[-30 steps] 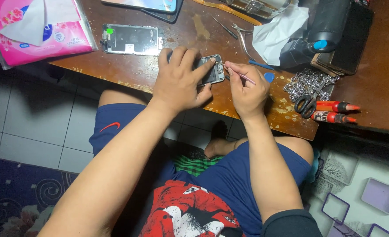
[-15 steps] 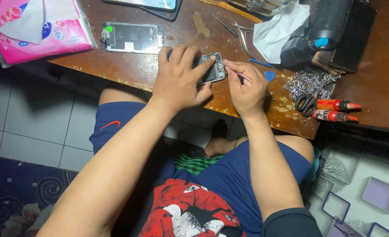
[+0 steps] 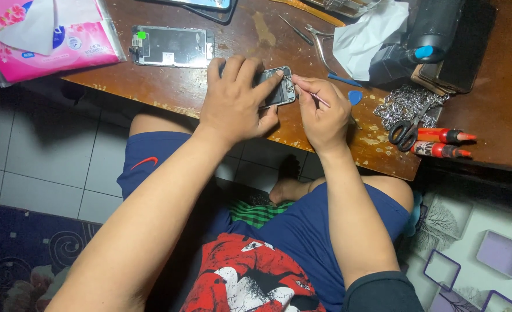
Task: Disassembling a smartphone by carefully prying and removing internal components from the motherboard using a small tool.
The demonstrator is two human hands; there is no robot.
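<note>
An opened phone body (image 3: 280, 87) lies on the worn wooden table (image 3: 169, 86) near its front edge. My left hand (image 3: 235, 98) covers most of it and presses it down, fingers spread over its top. My right hand (image 3: 322, 112) pinches a thin tool (image 3: 319, 99) whose tip touches the phone's right end. A detached phone screen panel (image 3: 172, 46) lies face down to the left of my hands.
A pink tissue pack (image 3: 47, 34) sits at the far left. Tweezers (image 3: 316, 40), white tissue (image 3: 368, 34), a black cylinder (image 3: 435, 29), a blue pick (image 3: 355, 96), a metal chain (image 3: 406, 104), scissors (image 3: 406, 132) and two red-tipped tubes (image 3: 444, 143) crowd the right side.
</note>
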